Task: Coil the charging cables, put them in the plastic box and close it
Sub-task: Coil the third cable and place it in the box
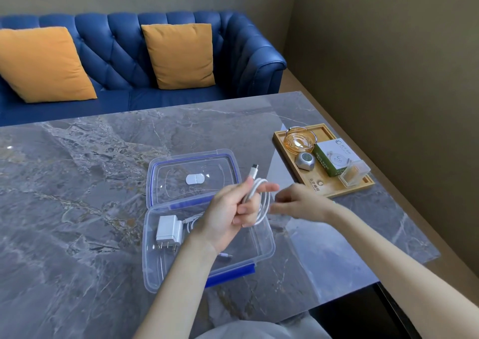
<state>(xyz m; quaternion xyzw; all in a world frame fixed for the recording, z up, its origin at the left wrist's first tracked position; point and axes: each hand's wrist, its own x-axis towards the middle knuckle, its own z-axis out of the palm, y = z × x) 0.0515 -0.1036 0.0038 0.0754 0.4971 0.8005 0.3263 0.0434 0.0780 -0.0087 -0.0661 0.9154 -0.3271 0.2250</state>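
Observation:
My left hand (230, 214) holds a white charging cable (261, 204) coiled in loops, its plug end sticking up past my fingers. My right hand (298, 204) is just right of the coil, blurred, fingers apart, close to the loops; whether it touches them I cannot tell. Below my hands lies the clear plastic box (153, 268) with blue clips, open. Its lid (181, 162) is folded back flat on the table behind it. Inside the box sit a white plug adapter (168, 229), another white cable (191, 222) partly hidden by my left hand, and a small connector (225, 256).
A wooden tray (281, 137) at the right holds a glass ashtray, a silver ball, a green-white carton and a small clear box. The marble table (77, 196) ends near the right wall. A blue sofa (124, 53) with orange cushions stands behind the table.

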